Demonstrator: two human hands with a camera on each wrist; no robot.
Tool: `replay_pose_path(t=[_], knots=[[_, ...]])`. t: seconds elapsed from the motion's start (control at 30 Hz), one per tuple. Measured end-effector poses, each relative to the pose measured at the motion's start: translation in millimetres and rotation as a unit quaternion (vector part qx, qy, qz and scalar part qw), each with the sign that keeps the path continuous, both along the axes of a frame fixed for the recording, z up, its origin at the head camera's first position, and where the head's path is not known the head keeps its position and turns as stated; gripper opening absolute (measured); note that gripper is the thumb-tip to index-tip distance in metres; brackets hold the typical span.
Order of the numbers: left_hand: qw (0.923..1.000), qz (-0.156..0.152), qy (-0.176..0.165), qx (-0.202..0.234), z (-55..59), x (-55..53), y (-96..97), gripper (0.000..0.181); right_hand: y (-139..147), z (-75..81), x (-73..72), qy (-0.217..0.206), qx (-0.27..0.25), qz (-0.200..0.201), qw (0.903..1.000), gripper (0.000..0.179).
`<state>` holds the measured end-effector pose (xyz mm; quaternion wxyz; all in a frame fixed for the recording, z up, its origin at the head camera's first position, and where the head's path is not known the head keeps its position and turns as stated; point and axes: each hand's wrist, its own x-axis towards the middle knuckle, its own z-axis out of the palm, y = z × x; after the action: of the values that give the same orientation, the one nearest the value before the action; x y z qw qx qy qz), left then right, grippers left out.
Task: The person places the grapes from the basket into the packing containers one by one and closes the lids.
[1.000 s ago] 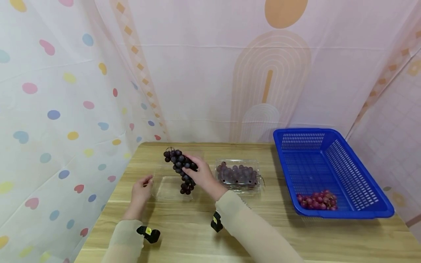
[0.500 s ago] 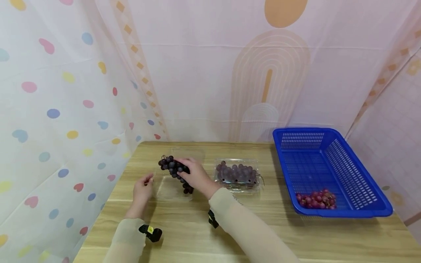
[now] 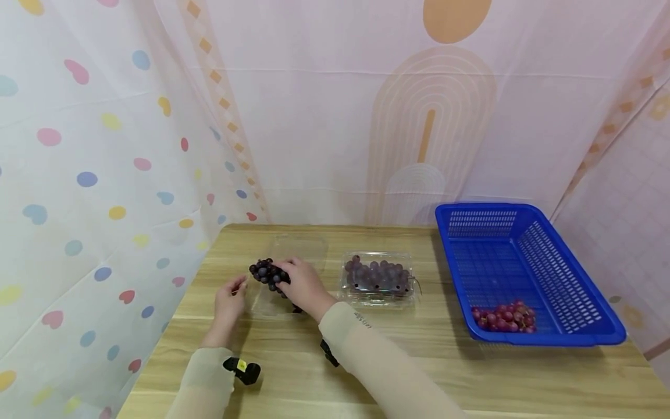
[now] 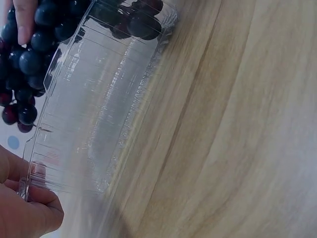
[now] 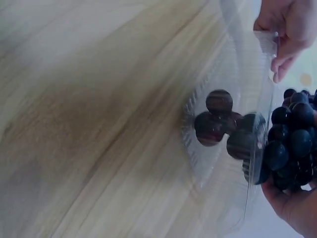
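Observation:
My right hand (image 3: 303,286) grips a bunch of dark grapes (image 3: 265,272) over a clear plastic clamshell box (image 4: 99,114). The lower end of the bunch hangs inside the box, its grapes showing through the wall in both wrist views. The upper part of the bunch is still above the rim. At the box's left corner, my left hand (image 3: 229,299) pinches the rim between thumb and fingers, seen closely in the left wrist view. The box's lid (image 3: 300,249) lies folded back behind it.
A closed clear clamshell (image 3: 378,280) with dark grapes inside stands right of the hands, a stem poking out its side. Farther right sits a blue plastic basket (image 3: 544,339) holding a bunch of red grapes (image 3: 505,318). Patterned cloth (image 3: 314,116) hangs behind the wooden table (image 3: 419,372).
My right hand has moved down and to the left, lowering the dark grapes into the clear box. The left hand stays at the box's rim almost unmoved.

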<state>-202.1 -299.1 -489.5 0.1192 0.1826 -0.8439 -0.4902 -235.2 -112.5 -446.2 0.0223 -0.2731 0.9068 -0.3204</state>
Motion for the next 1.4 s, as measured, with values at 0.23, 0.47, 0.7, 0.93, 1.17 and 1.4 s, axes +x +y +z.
replay_pose_path(t=[0.23,0.47,0.7,0.93,1.17,1.4], knots=[[1.0000,0.002,0.008,-0.003,-0.8,0.1,0.3,0.031,-5.4,-8.4,1.8,0.017,0.051,0.000,0.9986,0.046],[0.9999,0.009,0.005,0.002,-2.8,0.3,0.1,0.030,-1.3,-14.1,3.3,0.005,0.061,-0.005,0.9981,0.044],[0.9999,0.006,-0.009,0.008,-1.2,1.3,0.5,0.032,2.4,-15.4,4.3,0.153,0.116,-0.022,0.9812,0.032],[0.9998,0.010,-0.011,0.011,0.7,3.9,0.4,0.032,7.6,-15.6,9.5,0.180,0.206,0.039,0.9611,0.036],[0.9998,0.006,-0.010,0.013,1.1,3.8,1.4,0.033,6.8,-17.3,8.4,0.116,0.252,0.031,0.9601,0.049],[0.9994,0.003,-0.014,0.033,-0.1,1.9,1.4,0.034,9.8,-14.5,5.0,0.087,0.240,0.037,0.9660,0.049]])
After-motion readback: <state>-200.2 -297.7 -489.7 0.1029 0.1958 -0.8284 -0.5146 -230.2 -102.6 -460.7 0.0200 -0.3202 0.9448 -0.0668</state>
